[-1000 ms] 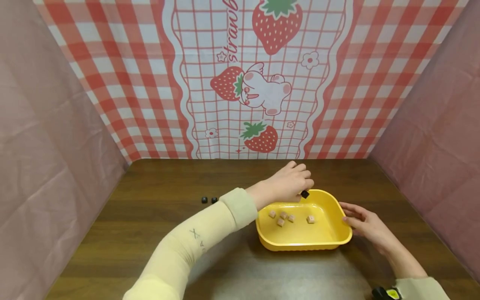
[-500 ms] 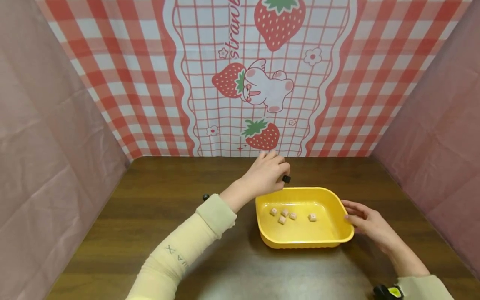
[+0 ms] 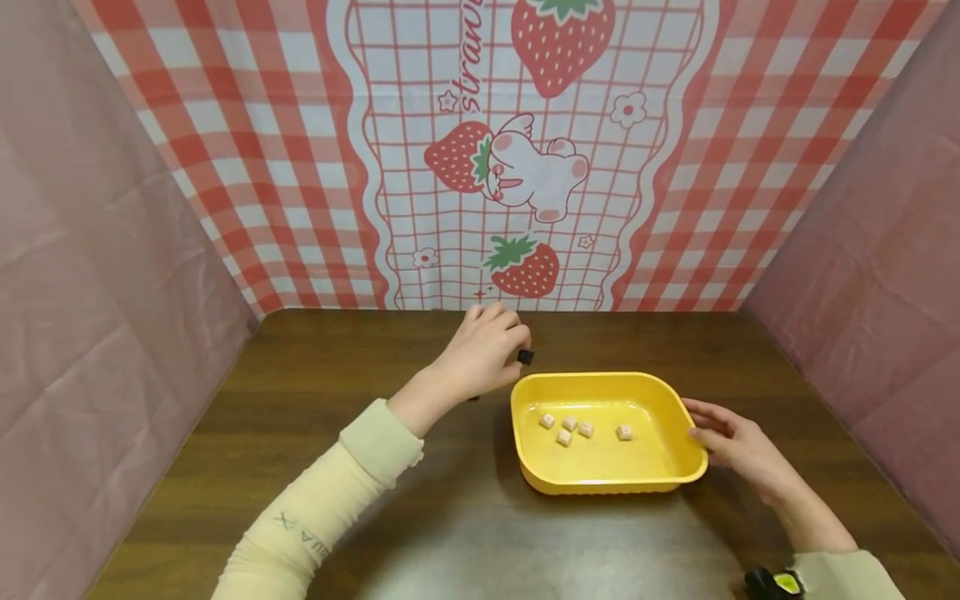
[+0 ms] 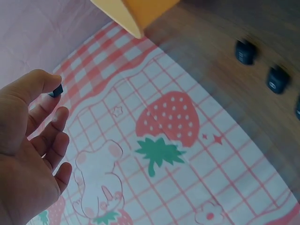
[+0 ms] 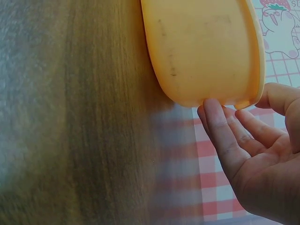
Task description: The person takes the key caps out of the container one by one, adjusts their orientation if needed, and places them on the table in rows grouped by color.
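Between its thumb and forefinger, my left hand (image 3: 480, 352) pinches a small black keycap (image 3: 526, 357), left of and above the tray's far left corner. The other fingers of that hand curl loosely in the left wrist view. My right hand (image 3: 742, 454) holds the right end of the yellow tray (image 3: 607, 486), thumb at the rim and fingers against the outer wall (image 5: 201, 70). Several beige keycaps lie on the tray floor, most grouped left of centre and one keycap (image 3: 625, 432) farther right.
More black keycaps stand in a row on the wooden table (image 3: 300, 417): a near keycap (image 4: 245, 51), a middle keycap (image 4: 278, 79) and one cut off at the view's edge. In the head view the left hand mostly hides them. A strawberry-print cloth (image 3: 420, 167) hangs behind.
My left hand has moved left, from over the tray's far rim to outside its left corner, still pinching the black keycap. The right hand keeps its hold on the tray.
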Demonstrator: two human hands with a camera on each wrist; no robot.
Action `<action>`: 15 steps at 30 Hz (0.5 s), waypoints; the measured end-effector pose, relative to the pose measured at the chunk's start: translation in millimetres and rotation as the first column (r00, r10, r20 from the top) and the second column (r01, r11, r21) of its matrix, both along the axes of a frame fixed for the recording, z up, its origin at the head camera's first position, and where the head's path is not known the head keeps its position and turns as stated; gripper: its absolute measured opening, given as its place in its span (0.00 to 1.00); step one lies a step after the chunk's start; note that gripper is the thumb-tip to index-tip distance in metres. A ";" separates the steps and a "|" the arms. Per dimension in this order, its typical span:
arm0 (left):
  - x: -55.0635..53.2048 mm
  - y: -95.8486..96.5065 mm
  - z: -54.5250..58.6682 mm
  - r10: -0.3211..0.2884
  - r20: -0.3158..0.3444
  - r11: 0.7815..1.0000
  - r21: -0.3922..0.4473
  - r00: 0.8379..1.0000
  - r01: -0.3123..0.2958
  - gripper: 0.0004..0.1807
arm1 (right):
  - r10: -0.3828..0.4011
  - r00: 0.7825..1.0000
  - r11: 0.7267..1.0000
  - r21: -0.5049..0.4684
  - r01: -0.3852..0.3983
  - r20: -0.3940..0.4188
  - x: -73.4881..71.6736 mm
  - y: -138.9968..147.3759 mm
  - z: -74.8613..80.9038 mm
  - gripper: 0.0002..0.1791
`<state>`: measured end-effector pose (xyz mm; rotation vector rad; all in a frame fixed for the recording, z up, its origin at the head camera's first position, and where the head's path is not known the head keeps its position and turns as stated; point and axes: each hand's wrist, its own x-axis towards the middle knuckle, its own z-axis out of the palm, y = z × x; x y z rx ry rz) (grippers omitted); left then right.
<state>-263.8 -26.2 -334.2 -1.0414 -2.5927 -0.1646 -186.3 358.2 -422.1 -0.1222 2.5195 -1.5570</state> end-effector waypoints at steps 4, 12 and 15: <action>3.3 -16.9 -2.9 0.015 -0.028 1.000 0.022 1.000 -0.015 0.10 | -0.003 1.000 1.000 0.004 0.003 0.003 -0.9 -1.1 0.3 0.35; 4.8 -44.9 -11.2 0.058 -0.049 0.998 0.015 0.997 -0.057 0.08 | -0.005 1.000 1.000 0.000 0.005 0.017 0.4 -1.9 1.5 0.35; 5.1 -55.6 -15.5 0.076 -0.036 0.997 0.025 0.996 -0.075 0.09 | 0.004 1.000 1.000 -0.006 -0.003 0.021 0.9 -1.9 1.9 0.35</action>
